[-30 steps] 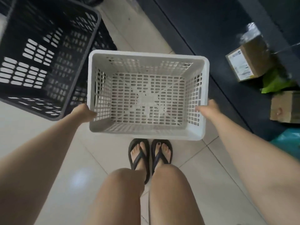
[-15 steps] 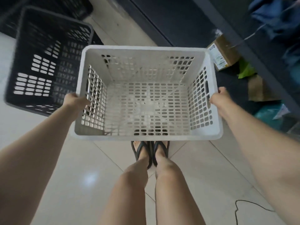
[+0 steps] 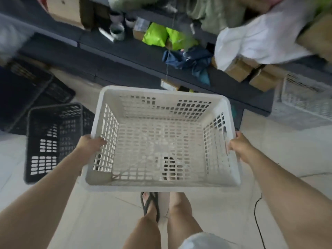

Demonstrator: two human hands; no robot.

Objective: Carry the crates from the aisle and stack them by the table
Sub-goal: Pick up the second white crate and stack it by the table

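I hold an empty white perforated crate (image 3: pixel 161 186) in front of me, above the pale tiled floor and my legs. My left hand (image 3: pixel 91 143) grips its left rim and my right hand (image 3: pixel 239 146) grips its right rim. A black perforated crate (image 3: pixel 52 141) stands on the floor to the left, apart from the white one. More dark crates (image 3: pixel 21 90) lie behind it at the far left, blurred.
A dark low shelf (image 3: pixel 107 51) runs across the back, loaded with cardboard boxes (image 3: pixel 251 72), green bags (image 3: pixel 161 36), blue cloth (image 3: pixel 190 60) and a white sheet (image 3: pixel 260 40). A clear crate (image 3: pixel 305 103) stands at the right. A black cable (image 3: pixel 258 218) trails on the floor at lower right.
The white crate has risen off the floor with both hands on its rims. The view has tilted up and turned right, and the black crate has dropped back to the left.
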